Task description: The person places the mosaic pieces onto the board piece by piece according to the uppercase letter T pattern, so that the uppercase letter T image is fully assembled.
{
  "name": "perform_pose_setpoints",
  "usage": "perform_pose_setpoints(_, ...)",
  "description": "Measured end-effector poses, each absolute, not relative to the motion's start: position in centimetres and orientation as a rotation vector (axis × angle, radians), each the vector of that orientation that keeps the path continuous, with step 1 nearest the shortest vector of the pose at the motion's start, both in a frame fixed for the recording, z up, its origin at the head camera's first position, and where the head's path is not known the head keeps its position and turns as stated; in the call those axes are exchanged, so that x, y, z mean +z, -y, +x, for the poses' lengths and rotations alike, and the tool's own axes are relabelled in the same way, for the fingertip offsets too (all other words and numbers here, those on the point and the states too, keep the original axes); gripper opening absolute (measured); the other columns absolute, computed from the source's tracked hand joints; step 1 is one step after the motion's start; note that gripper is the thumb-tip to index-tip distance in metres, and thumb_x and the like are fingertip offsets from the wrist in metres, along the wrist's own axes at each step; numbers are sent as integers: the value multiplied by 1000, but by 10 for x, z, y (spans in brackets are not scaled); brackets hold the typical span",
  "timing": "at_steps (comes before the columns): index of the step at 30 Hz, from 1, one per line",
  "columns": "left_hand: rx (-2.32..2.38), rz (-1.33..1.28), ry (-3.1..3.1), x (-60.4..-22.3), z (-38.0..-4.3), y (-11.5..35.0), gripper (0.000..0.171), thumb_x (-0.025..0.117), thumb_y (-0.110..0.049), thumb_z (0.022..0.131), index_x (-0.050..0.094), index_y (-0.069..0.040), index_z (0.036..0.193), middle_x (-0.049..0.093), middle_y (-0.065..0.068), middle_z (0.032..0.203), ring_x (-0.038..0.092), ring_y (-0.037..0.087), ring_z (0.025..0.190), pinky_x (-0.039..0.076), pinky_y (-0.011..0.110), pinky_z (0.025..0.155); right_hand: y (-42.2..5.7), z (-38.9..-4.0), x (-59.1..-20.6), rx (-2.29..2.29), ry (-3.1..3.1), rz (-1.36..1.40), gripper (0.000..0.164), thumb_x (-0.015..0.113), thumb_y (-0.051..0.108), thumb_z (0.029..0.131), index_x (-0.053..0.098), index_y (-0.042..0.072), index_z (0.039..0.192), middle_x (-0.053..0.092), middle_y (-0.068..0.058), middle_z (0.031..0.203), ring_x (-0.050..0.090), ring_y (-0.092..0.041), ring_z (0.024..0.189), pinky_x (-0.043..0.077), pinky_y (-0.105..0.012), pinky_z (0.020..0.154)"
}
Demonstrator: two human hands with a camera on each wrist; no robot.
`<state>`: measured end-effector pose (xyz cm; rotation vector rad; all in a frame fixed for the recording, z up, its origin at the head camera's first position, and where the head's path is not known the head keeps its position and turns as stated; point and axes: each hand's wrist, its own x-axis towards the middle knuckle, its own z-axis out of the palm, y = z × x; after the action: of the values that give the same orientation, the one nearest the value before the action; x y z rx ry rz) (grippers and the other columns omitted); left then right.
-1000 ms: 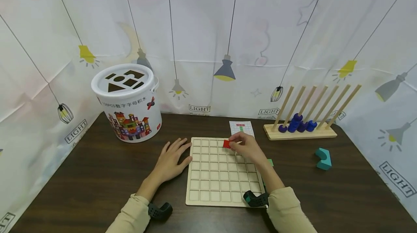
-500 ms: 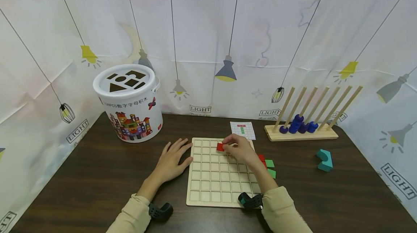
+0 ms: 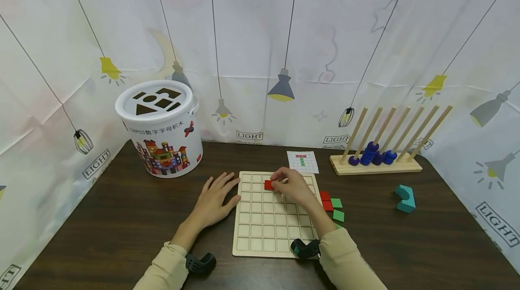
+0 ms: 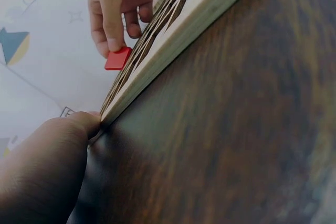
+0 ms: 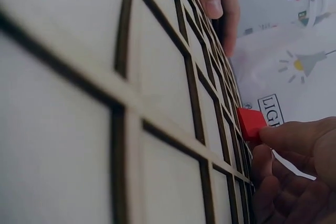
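A wooden grid board (image 3: 268, 220) lies flat on the dark table. My right hand (image 3: 293, 187) pinches a red square tile (image 3: 268, 185) between thumb and fingers over the board's far rows. In the left wrist view the red tile (image 4: 118, 59) stands tilted close to the grid; whether it touches is hard to tell. My left hand (image 3: 214, 200) lies with its fingers spread on the table, its thumb and fingertips at the board's left edge. Beside the board's right edge lie loose red tiles (image 3: 327, 201) and green tiles (image 3: 338, 215), partly hidden by the right forearm.
Behind the board lies a pattern card (image 3: 309, 163) showing a red and green T shape. A peg rack (image 3: 378, 169) with blue beads stands at the back right, a teal block (image 3: 405, 199) in front of it. A white bucket (image 3: 162, 118) stands at the back left.
My right hand has moved left along the board with the red tile, uncovering the pattern card and the loose tiles on the right. The left hand has stayed in place.
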<state>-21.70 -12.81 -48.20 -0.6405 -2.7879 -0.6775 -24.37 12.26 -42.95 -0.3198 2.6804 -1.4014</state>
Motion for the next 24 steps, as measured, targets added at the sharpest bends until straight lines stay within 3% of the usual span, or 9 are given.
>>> perform_pose_setpoints(12,-675,-639,2806,-481,-217,128,53,47,-47,96,44,-22,143,38,7,151,29,29,142,15,59,114,-117,-242,-431,-1207,-2821,-342,7,64,11,87,67,8,93,65,-3,85,53,-13,72,41,-25,61)
perform_pose_setpoints(24,-697,-634,2809,-479,-215,128,53,48,-46,96,44,-22,143,38,7,151,28,30,143,14,59,115,-118,-242,-430,-1210,-2810,-344,9,64,13,88,68,9,94,65,-3,86,56,-15,77,46,-26,64)
